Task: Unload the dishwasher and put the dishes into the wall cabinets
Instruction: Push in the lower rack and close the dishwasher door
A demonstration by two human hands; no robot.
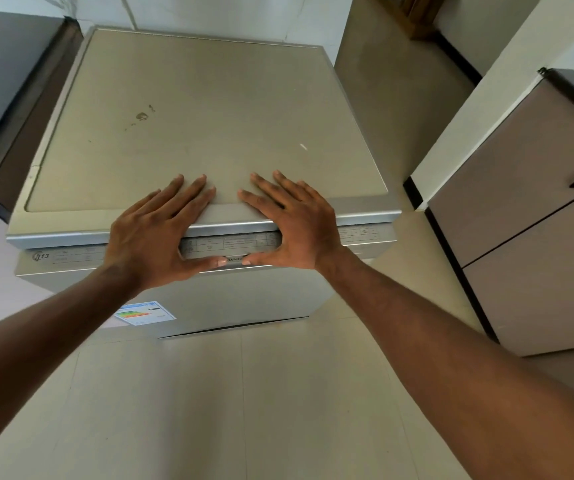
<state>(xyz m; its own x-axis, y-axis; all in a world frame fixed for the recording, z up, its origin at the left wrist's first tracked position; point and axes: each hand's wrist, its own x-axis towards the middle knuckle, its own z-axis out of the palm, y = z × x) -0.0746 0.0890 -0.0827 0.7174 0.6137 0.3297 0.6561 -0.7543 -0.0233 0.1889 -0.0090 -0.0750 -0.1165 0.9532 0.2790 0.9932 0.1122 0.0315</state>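
The dishwasher [206, 126] stands closed directly ahead of and below both hands, its door [244, 299] facing the person and dropping away beneath the wrists; no dishes are in view. The left hand [155, 233] lies spread, fingers nearly straight on the front edge of the top panel, thumb reaching down to the control strip [230, 242] just under the lip. The right hand [290, 225] mirrors it beside the left, fingers flat on the top, thumb on the same strip, the two thumb tips nearly meeting at the middle. Neither hand is closed round anything; both press or rest only. Judgement: the task is at its opening step, the door not yet released. The next move would call for a hold under the lip at the thumbs and a pull toward the body, with the feet back to clear the swing. The machine's front points at the person; its long axis appears vertical. A base cabinet [520, 209] stands well off to the right of the right hand.
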